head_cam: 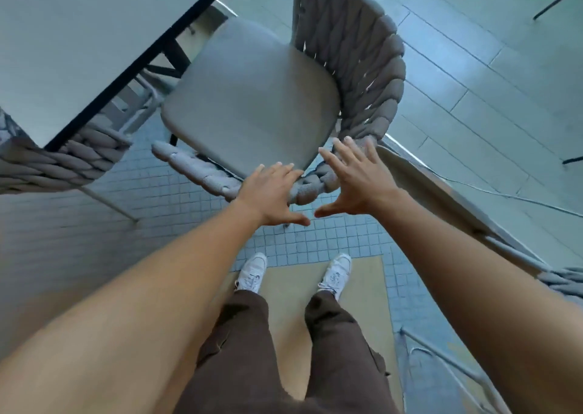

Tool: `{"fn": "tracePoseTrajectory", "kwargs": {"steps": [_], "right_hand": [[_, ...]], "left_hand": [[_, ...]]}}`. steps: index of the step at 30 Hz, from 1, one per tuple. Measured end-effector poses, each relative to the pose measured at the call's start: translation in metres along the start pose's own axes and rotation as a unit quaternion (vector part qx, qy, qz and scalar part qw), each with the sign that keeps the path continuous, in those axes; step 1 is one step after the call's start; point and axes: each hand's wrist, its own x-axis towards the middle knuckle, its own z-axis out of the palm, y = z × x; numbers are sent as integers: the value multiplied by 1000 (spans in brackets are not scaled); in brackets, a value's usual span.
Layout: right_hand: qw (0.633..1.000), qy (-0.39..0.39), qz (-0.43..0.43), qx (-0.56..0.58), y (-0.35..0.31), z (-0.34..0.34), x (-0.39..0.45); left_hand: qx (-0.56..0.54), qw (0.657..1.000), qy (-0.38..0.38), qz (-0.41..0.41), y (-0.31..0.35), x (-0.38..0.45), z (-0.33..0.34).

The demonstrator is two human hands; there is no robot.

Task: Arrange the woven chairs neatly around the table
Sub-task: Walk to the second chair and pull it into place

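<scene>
**Hands at the chair's woven rim**

Here, no writing is legible. At far left a second woven chair (53,164) sits under the desk (79,44) corner. The middle woven chair (252,98) faces the desk edge. The left hand (271,193) lies flat on its braided rim, fingers (277,169) spread, gripping nothing; the right hand (356,180) is splayed open beside it, contact unclear.

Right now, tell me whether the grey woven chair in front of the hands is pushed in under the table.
Out. The grey woven chair's cushion lies fully clear of the pale black-edged table.
</scene>
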Motion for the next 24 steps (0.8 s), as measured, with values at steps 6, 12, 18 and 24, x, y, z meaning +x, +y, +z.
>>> {"fn": "tracePoseTrajectory", "kwargs": {"steps": [6,12,18,24], "right_hand": [[982,-48,-136,-125,47,17,49],[971,-1,-203,-129,67,26,86],[971,34,-185,-147,68,40,92],[973,55,-172,-146,63,46,76]], "left_hand": [[-31,997,0,-73,38,38,36],[-23,986,91,-134,47,58,55],[-23,989,123,-84,40,59,60],[-25,989,122,-74,44,48,62]]}}
